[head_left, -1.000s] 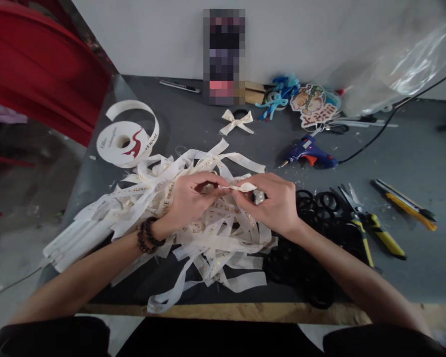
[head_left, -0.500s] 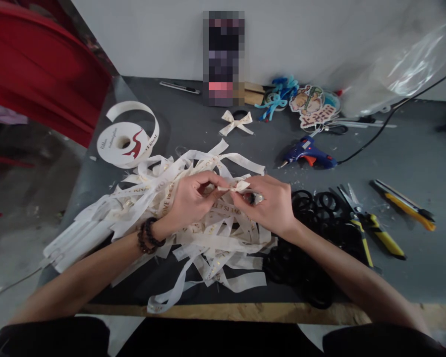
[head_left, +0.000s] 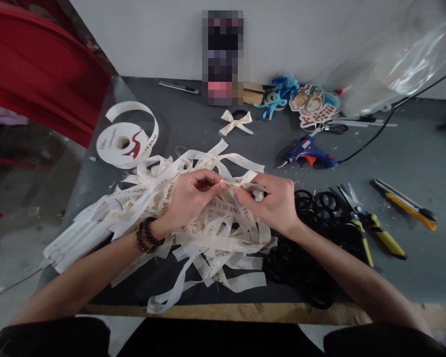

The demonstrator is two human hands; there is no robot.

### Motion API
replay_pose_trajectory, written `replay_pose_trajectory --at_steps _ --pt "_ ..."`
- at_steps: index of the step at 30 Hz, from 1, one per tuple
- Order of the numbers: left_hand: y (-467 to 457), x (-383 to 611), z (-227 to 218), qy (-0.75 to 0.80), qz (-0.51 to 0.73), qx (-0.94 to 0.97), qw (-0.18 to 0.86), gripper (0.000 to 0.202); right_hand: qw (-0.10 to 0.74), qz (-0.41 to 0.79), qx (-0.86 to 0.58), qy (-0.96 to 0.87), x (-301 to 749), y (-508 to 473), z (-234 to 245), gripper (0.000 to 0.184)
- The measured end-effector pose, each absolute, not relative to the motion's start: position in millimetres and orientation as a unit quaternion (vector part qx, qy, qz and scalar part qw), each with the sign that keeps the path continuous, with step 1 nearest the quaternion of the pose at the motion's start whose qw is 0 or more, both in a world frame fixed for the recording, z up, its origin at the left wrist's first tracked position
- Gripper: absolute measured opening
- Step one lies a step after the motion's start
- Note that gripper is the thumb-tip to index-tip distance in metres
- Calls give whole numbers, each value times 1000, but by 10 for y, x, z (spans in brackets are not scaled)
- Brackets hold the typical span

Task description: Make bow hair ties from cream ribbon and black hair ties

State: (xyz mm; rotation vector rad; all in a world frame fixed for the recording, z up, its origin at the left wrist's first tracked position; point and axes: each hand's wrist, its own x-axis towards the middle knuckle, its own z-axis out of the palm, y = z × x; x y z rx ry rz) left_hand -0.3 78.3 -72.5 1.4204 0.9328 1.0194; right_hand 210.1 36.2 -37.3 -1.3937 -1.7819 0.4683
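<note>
- Fingers of the left hand (head_left: 193, 198) are pressed narrow, holding the left part of a small cream ribbon piece (head_left: 250, 177).
- Right hand (head_left: 273, 202) pinches its right part — one short end sticks up beside the thumb.
- This piece is over the heap of printed ribbon strips (head_left: 226, 243).
- Black hair ties (head_left: 327, 201) lie beside the yellow-handled scissors (head_left: 386, 239).
- Beyond the hands lies a tied ribbon bow (head_left: 237, 123) — left of the blue glue gun (head_left: 308, 150).
</note>
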Motion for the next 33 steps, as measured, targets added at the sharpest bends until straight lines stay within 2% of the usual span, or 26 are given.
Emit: replay_pose_trajectory --at_steps 4,8,16,27,31,33 --pt "776 -5 -707 357 420 611 567 16 403 213 -556 -695 2104 363 -358 16" --pt "764 -2 -666 331 413 611 588 12 399 221 -554 -697 2083 359 -350 22" --pt "758 -20 -681 352 417 610 574 18 396 256 -552 -688 2071 339 -341 17" --pt "816 17 -793 294 441 477 701 20 378 529 -483 -586 2162 430 -404 24" --pt "850 50 -785 274 468 463 701 37 407 555 -483 -542 2130 418 -430 24" --pt "853 55 -764 280 474 453 701 37 420 557 -486 -526 2128 414 -455 25"
